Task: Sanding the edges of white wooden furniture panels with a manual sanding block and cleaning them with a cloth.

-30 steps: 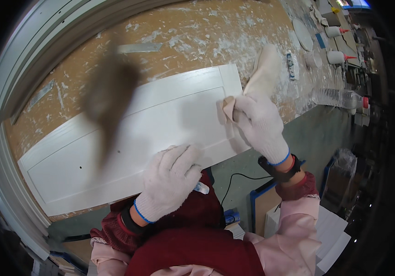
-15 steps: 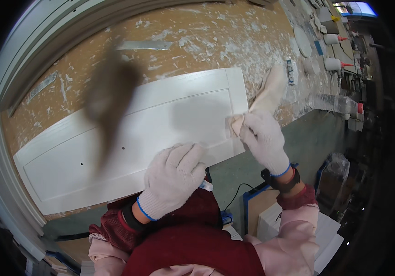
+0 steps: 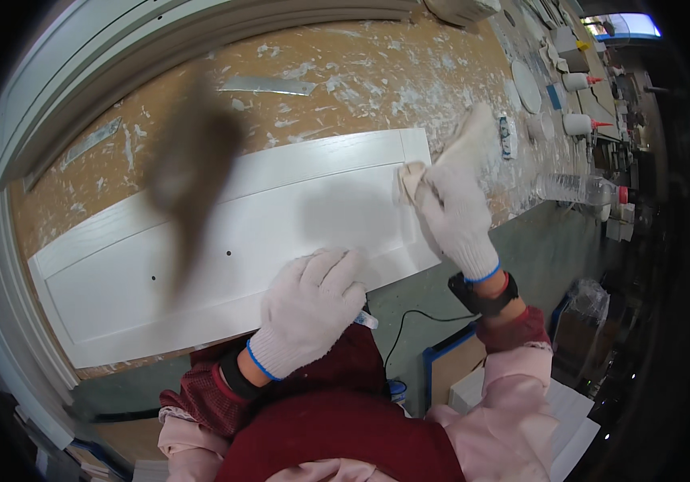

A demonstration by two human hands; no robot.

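A long white painted panel (image 3: 224, 241) with a raised frame lies on a paint-spattered wooden workbench (image 3: 345, 80). My right hand (image 3: 453, 213), in a white knit glove, is closed on a pale cloth (image 3: 457, 149) and presses it on the panel's right end. My gloved left hand (image 3: 309, 309) rests flat on the panel's near edge, fingers together, holding nothing. Two small dark holes (image 3: 228, 252) show in the panel's middle. A brown blur (image 3: 188, 169) sits over part of the view.
At the bench's right end stand white squeeze bottles with red tips (image 3: 576, 124), a clear plastic bottle (image 3: 574, 189) lying on its side, and a round white lid (image 3: 526, 87). A black cable (image 3: 417, 317) hangs below the bench edge. Grey mouldings (image 3: 120, 72) run along the far side.
The panel has shifted left in the view, and my right hand with the cloth now sits at the panel's right end. My left hand stays on the near edge.
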